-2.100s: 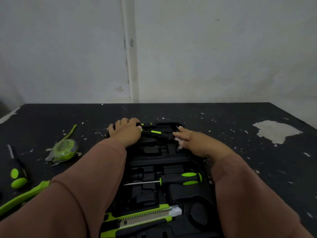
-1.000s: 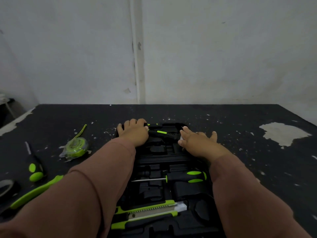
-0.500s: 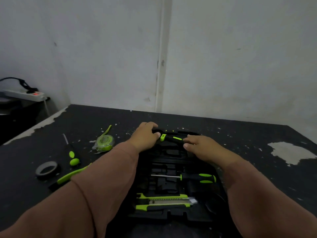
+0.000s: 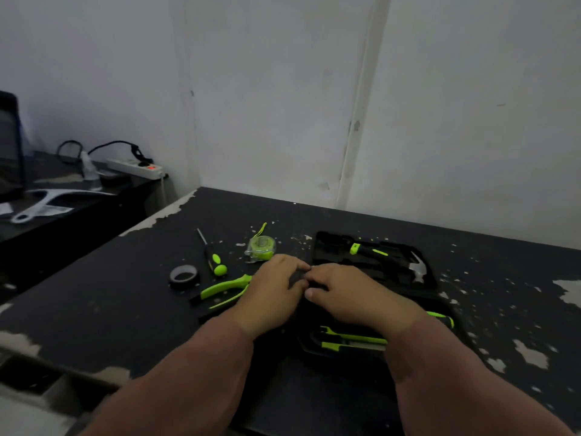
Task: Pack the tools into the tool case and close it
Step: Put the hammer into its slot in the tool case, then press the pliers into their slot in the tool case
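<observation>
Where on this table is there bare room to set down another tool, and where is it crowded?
Free: the near-left table, this side of the tape roll and pliers; the far strip between the tool case and the wall; the flecked stretch right of the case. Crowded: left of the case, where screwdriver, tape measure, roll and pliers cluster.

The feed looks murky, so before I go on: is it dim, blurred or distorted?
Head view: dim and low in contrast, the black case merging with the dark table; only green trim on the pliers and hammer stands out. Head view: the wall strip bows from the wide lens.
</observation>
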